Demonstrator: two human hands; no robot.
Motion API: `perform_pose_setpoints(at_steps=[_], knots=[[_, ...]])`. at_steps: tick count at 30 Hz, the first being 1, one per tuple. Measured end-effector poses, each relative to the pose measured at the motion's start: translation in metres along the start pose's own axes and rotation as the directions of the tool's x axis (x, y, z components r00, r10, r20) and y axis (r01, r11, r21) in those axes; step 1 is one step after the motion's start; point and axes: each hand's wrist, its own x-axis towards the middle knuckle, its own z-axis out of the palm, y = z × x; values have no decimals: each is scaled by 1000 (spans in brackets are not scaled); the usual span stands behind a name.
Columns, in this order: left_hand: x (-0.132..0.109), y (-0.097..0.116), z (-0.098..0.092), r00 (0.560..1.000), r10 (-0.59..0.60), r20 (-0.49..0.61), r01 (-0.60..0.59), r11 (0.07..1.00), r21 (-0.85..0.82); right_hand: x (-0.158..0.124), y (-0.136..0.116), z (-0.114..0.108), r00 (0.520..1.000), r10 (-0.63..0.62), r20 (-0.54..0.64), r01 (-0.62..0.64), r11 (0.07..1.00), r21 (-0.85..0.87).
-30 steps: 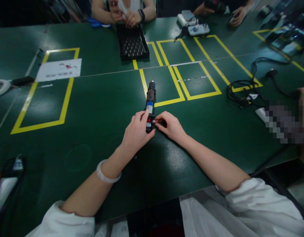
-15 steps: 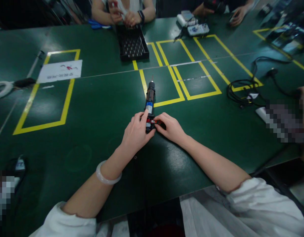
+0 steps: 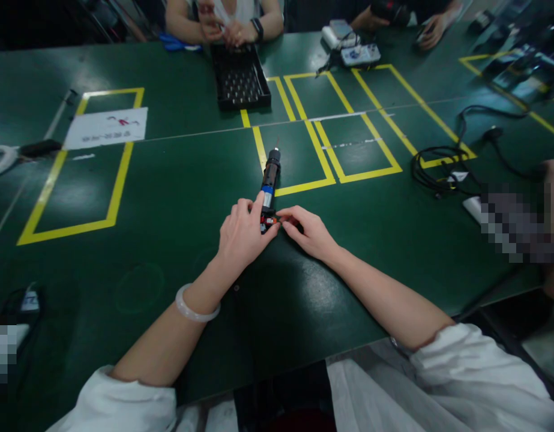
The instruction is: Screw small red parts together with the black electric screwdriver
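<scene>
**Black cylindrical tool [image 3: 269,175] shifted left between two hands**

On the green table [image 3: 168,198] it lies lengthwise over a yellow tape line [image 3: 304,185], its tip pointing away toward the black tray [image 3: 240,75]. The left hand [image 3: 240,234] has its grip closed around the tool's near end, index finger laid along the barrel. The right hand [image 3: 310,231] pinches the small red part [image 3: 270,221] there. Since half a second ago, that end and both hands have moved slightly left.

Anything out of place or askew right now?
Nothing spilled or damaged. The black tool, held by left hand and right hand, lies across a yellow tape line; a black cable sits tangled at right.
</scene>
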Motion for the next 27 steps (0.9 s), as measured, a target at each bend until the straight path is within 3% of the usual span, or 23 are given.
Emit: perform_pose_setpoints(at_steps=[6, 11, 15, 22, 25, 27], knots=[[-12, -34, -9, 999, -39, 29, 37, 997, 65, 0, -1, -2, 999, 10, 42, -9, 999, -30], [-25, -82, -21, 974, -217, 60, 211, 973, 96, 2, -2, -3, 997, 19, 74, -15, 998, -53], [-37, -128, -31, 920, -384, 84, 375, 921, 104, 2, -3, -3, 997, 17, 77, -13, 999, -50], [-57, -200, -38, 762, -646, 46, 641, 762, 90, 1, -4, -4, 996, 0, 93, 5, 999, -53], [-64, -221, -40, 713, -701, 2, 699, 712, 68, 1, -4, -3, 995, 3, 96, 2, 998, -56], [-67, -226, -41, 707, -706, -41, 707, 705, 53, 1, -3, -3, 995, 8, 96, -3, 999, -54]])
